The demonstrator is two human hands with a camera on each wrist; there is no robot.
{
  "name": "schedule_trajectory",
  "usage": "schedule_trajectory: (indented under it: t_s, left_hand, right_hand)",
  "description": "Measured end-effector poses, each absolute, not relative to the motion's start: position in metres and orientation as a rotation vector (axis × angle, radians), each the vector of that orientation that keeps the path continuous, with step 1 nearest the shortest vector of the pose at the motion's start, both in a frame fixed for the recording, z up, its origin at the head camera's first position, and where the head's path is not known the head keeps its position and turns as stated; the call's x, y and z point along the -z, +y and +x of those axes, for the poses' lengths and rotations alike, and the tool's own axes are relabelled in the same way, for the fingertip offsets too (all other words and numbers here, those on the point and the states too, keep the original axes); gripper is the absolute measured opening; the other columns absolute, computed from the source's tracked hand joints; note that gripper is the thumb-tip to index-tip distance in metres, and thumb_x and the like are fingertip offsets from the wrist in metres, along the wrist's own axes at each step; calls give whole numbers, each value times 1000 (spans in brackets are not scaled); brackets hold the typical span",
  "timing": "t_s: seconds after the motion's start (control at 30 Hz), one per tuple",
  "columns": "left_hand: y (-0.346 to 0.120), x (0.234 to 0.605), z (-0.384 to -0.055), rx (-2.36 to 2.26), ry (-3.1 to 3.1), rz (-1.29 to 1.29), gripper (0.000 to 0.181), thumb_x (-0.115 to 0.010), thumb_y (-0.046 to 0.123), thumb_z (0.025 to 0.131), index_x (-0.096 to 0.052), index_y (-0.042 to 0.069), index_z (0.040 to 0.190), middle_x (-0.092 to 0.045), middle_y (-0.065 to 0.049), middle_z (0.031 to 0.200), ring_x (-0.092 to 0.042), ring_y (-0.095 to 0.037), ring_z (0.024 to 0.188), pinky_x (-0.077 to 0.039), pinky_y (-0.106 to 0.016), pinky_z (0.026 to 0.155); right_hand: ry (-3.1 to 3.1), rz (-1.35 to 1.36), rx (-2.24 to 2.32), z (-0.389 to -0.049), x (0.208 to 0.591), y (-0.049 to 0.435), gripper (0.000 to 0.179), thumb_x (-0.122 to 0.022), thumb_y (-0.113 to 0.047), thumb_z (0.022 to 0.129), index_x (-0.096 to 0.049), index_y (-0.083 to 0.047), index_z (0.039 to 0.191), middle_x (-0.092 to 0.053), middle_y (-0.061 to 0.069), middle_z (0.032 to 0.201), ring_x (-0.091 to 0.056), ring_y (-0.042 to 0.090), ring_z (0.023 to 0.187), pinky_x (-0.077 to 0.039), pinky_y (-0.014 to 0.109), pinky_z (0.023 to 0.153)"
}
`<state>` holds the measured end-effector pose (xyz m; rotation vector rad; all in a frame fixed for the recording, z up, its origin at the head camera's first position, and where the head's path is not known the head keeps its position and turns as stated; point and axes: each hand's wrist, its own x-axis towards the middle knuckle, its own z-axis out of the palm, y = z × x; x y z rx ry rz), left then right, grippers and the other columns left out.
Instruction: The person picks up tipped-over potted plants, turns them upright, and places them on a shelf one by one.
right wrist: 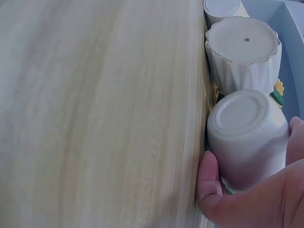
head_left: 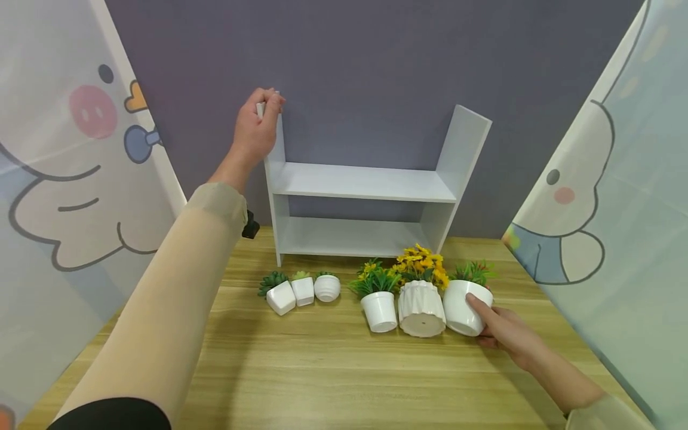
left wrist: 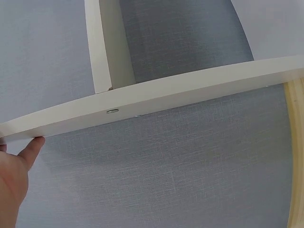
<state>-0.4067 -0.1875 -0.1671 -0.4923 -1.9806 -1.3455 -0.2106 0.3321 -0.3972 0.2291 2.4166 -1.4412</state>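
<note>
- Done: white shelf (head_left: 365, 181) upright, left grip (head_left: 255, 128) clasping its side
- Underway: right grip (head_left: 507, 334) pinches the round pot (head_left: 459, 303); whether lifted, hard to tell
- Seemingly remaining: five other pots (head_left: 421, 303) on the tabletop (head_left: 344, 382), off the shelf

I saw a white shelf (head_left: 365, 181) standing upright, two level boards joining a pair of side panels (head_left: 463, 143) that rose above the upper one. The pot (head_left: 460, 306), smooth, rounded and glossy white, was tipped over in front of the shelf's right end, its base (right wrist: 239, 113) turned away from the shelf and its green, red-flecked plant (head_left: 473, 272) pointing toward it.
</note>
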Motion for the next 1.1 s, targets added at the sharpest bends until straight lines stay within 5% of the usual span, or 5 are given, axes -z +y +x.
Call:
schedule_trajectory:
  t_s: [0.4,0.6,0.9,1.1]
  left_hand:
    - [-184,167,-407,1307,-2013,-479,32,-48,38,117,-62,10,109,-65,-11,151,-43,-3,159,-35,-23,127]
    - [-184,167,-406,1318,-2008,-485,27,-48,38,117,-61,17,104,-65,-12,151,-43,-3,159,-35,-23,127]
    - [-184,167,-403,1342,-1979,-492,25,-49,35,117,-59,21,98,-65,-13,146,-44,-4,158,-35,-23,127]
    - [-186,167,-404,1337,-1984,-486,25,-49,36,117,-59,22,98,-65,-13,149,-44,-3,158,-35,-23,127]
  right_hand:
    - [2417,253,1576,-209,398,333,91,-51,-54,114,-25,21,159,-58,33,145,-73,11,105,-65,29,88]
    - [2503,268,1522,-212,397,337,100,-59,-54,111,-15,20,163,-38,40,160,-70,18,113,-65,29,88]
    - [2604,267,1468,-213,398,340,97,-68,-46,108,-18,20,159,-48,37,148,-67,18,108,-63,28,83]
    - [2652,272,1440,-213,398,336,106,-73,-47,105,-12,19,162,-43,37,152,-58,35,125,-57,22,81]
